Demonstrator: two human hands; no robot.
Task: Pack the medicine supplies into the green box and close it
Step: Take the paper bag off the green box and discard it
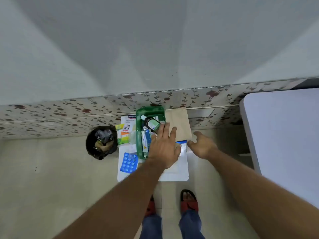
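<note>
Hands — left (164, 149) flat over green box (139, 135), right (202, 146) open, empty.

Glossy plastic green box (139, 135)

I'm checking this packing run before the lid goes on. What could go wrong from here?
The dark bottle lies tilted on other items in the green box, so it may block closing. The blue blister pack and plaster packet sit outside it and could be forgotten.
</note>
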